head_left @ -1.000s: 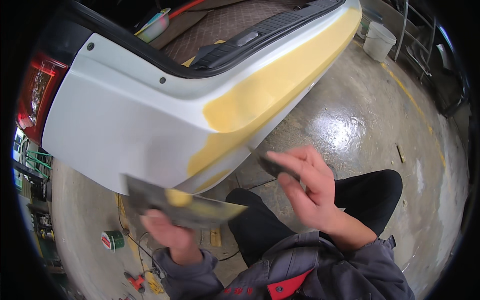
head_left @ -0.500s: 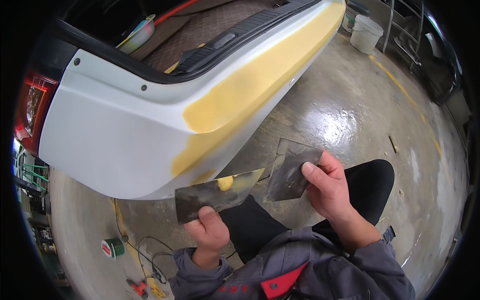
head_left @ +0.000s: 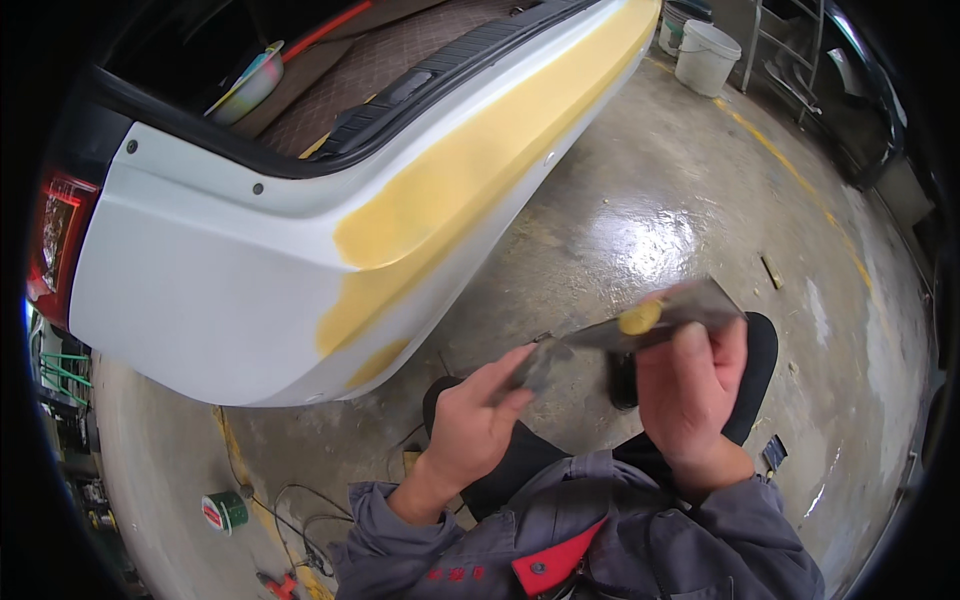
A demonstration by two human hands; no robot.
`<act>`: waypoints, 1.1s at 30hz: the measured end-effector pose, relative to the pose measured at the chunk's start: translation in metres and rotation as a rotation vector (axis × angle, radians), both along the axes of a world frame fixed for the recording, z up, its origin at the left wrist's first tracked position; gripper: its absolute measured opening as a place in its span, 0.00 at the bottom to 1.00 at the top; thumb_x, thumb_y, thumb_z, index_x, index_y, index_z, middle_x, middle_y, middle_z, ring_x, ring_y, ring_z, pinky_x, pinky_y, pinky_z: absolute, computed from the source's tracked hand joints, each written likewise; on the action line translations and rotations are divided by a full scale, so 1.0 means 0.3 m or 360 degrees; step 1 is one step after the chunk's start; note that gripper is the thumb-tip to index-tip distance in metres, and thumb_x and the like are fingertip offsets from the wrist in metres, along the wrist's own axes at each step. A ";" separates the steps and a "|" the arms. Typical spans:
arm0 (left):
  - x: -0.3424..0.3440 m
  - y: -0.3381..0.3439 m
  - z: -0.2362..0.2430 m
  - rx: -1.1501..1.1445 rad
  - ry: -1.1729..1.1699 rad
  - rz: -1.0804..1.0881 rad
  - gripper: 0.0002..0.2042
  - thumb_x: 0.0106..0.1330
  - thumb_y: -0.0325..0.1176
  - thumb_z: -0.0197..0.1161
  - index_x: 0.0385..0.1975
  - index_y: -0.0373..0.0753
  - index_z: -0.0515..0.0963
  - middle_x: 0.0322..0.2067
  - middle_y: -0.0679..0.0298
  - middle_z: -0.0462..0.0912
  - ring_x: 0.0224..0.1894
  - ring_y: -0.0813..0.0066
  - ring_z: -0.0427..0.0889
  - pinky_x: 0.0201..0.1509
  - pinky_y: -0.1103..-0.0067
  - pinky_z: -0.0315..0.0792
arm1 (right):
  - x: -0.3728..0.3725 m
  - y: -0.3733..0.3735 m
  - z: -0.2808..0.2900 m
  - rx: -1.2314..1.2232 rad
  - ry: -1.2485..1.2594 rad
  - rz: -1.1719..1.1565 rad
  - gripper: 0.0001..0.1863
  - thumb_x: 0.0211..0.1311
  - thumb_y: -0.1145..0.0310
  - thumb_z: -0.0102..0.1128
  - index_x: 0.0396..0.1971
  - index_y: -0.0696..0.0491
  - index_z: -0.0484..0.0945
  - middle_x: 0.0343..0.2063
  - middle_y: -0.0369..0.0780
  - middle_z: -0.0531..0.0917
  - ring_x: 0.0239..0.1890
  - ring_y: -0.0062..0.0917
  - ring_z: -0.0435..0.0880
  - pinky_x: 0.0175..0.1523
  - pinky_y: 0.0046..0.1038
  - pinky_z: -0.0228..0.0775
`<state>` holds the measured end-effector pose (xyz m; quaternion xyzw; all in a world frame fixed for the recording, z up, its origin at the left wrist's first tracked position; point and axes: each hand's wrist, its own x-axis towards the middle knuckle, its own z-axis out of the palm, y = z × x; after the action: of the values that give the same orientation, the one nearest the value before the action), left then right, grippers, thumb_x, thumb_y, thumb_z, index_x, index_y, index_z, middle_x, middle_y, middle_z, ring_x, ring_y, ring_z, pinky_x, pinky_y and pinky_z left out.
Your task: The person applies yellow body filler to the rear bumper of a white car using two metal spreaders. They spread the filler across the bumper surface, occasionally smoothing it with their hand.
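Observation:
My left hand (head_left: 468, 428) grips a thin dark metal putty spreader (head_left: 542, 367), tilted and partly hidden by my fingers. In my right hand (head_left: 695, 395) is a second dark metal spreader (head_left: 708, 300), with a lump of yellow putty (head_left: 640, 318) on its surface. The two spreaders come close together, slightly smeared by motion; whether they touch I cannot tell. Beyond them stands a white car bumper (head_left: 200, 280), with a long band of yellow filler (head_left: 450, 195) along its corner and edge.
A red tail light (head_left: 62, 240) is at far left. On the concrete floor are a green tin (head_left: 225, 511), a looped cable (head_left: 310, 490), a red tool (head_left: 278, 585), a white bucket (head_left: 707, 58) and a small bar (head_left: 771, 272). A bowl (head_left: 248, 85) sits inside the car.
Both hands have turned the spreaders, and my left hand has moved right. The yellow lump, earlier on the left spreader, now shows on the right one. The view has shifted slightly.

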<state>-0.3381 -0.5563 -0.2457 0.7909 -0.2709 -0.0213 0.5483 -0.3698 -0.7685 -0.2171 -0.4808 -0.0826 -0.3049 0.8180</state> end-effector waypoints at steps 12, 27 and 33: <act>0.056 -0.180 0.037 -0.1358 0.1497 -0.0037 0.25 0.82 0.51 0.43 0.48 0.34 0.79 0.27 0.57 0.86 0.15 0.71 0.80 0.14 0.78 0.72 | 0.091 -0.186 -0.111 -0.1556 -0.0303 -0.0027 0.21 0.59 0.86 0.64 0.52 0.55 0.85 0.45 0.44 0.81 0.49 0.37 0.83 0.61 0.43 0.78; 0.211 -0.686 -0.051 -0.1006 0.1320 0.0176 0.17 0.80 0.42 0.55 0.40 0.31 0.80 0.26 0.66 0.84 0.14 0.86 0.74 0.14 0.87 0.62 | 0.571 -0.614 -0.313 0.0326 0.0926 0.1880 0.25 0.64 0.63 0.60 0.59 0.59 0.75 0.47 0.39 0.83 0.49 0.24 0.83 0.57 0.26 0.74; 0.209 -0.702 -0.032 -0.1278 0.0543 0.0946 0.14 0.80 0.34 0.52 0.53 0.28 0.75 0.39 0.55 0.86 0.28 0.74 0.85 0.24 0.80 0.77 | 0.648 -0.732 -0.426 0.0517 0.1404 0.1579 0.18 0.67 0.70 0.60 0.56 0.58 0.77 0.48 0.41 0.86 0.49 0.28 0.86 0.59 0.34 0.77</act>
<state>-0.2754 -0.7667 -0.2554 0.5464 0.0712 0.1121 0.8269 -0.1753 -0.9881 -0.3450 -0.3365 0.0948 0.3220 0.8798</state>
